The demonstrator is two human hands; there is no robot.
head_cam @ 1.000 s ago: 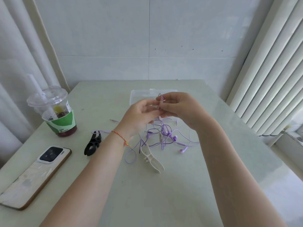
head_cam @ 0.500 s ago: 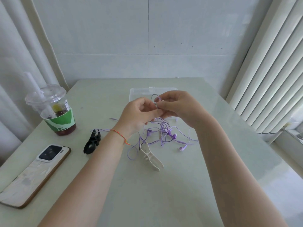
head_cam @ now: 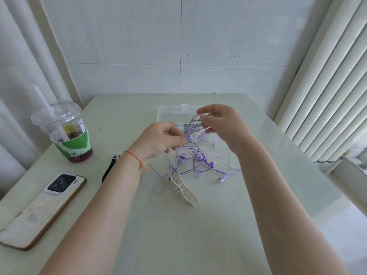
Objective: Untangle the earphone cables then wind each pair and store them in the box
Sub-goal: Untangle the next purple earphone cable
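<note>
A tangle of purple earphone cables (head_cam: 198,161) lies on the table's middle, with earbuds at its right side. My left hand (head_cam: 158,141) is raised above the tangle and pinches a strand between thumb and fingers. My right hand (head_cam: 222,124) is held higher and further right, pinching a loop of the same purple cable. Behind the hands stands a clear plastic box (head_cam: 170,114), open, with a wound purple bundle partly visible inside. A cream cable winder clip (head_cam: 184,189) lies in front of the tangle, and a black clip (head_cam: 109,171) is partly hidden by my left forearm.
A plastic cup with a green sleeve, dark drink and straw (head_cam: 67,133) stands at the left. A phone (head_cam: 43,207) lies face down near the left front edge. Vertical blinds (head_cam: 327,92) hang at the right; a tiled wall is behind the pale table (head_cam: 178,235).
My hands have parted: the right one lifted up and to the right with a cable loop, the left one dropped slightly to the left, stretching the strand between them.
</note>
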